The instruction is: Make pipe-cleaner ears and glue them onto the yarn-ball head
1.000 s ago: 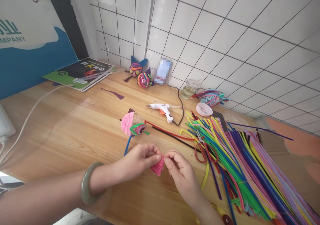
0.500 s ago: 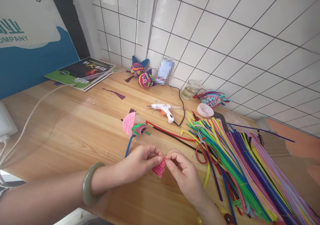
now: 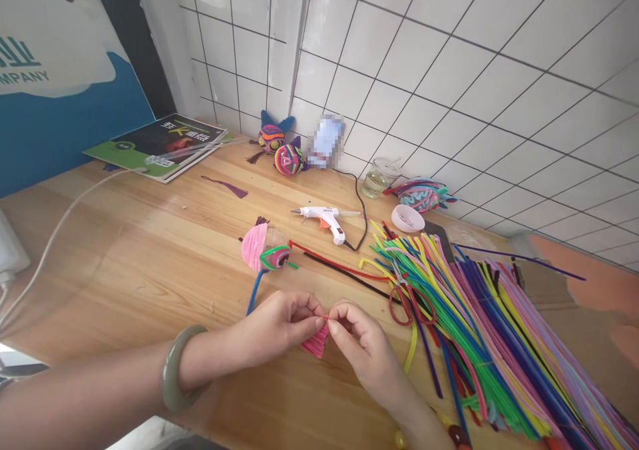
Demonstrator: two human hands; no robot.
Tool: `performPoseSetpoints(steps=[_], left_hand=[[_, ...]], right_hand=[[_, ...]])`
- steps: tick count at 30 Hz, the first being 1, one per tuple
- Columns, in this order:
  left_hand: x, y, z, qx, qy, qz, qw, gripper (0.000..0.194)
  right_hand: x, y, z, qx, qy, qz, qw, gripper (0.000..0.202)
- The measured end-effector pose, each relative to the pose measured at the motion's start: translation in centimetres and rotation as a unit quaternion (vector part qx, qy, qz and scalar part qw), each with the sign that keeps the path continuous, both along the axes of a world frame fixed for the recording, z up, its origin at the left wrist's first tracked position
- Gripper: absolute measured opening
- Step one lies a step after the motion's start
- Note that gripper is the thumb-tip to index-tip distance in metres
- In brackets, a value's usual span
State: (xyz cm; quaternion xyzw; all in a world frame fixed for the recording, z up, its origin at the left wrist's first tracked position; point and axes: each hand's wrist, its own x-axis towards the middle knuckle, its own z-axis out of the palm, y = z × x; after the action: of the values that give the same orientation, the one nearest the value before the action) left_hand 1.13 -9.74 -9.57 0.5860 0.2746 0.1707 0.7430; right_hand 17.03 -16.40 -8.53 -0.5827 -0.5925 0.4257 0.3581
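Near the front of the table, my left hand [image 3: 294, 317] pinches a small pink piece of pipe cleaners [image 3: 315, 342] laid in ridged rows. The thumb and fingertips of my right hand [image 3: 357, 337] close on the upper right corner of the same piece, almost touching the left fingertips. Just beyond my hands sits a clear ball partly wrapped in pink pipe cleaner [image 3: 254, 245], with a green-rimmed eye [image 3: 276, 257] on its front. A blue pipe cleaner [image 3: 255, 291] sticks out below it, toward my left hand.
A white glue gun [image 3: 322, 220] lies behind the ball. Red-handled scissors [image 3: 412, 303] rest on a large pile of coloured pipe cleaners [image 3: 479, 317] at right. Finished wrapped figures [image 3: 288, 160], a glass jar [image 3: 379, 177] and a small bowl [image 3: 408, 218] stand toward the tiled wall.
Both hands stay pinched on the pink piece, and their fingertips have shifted slightly. The whole view has moved a little, so everything appears slightly farther left.
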Motion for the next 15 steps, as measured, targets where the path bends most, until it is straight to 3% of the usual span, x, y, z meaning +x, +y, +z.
performPoseSetpoints(steps=[10,15], left_hand=[[0.05,0.08,-0.10,-0.057,-0.026,0.009,0.998,0.019],[0.04,0.01,-0.21,-0.035,-0.017,0.035,0.999,0.015]], right_hand=[[0.02,-0.20,0.11,0.031,-0.006,0.023,0.999,0.014],[-0.26,-0.19,-0.39,0.068,-0.042,-0.003,0.997,0.010]])
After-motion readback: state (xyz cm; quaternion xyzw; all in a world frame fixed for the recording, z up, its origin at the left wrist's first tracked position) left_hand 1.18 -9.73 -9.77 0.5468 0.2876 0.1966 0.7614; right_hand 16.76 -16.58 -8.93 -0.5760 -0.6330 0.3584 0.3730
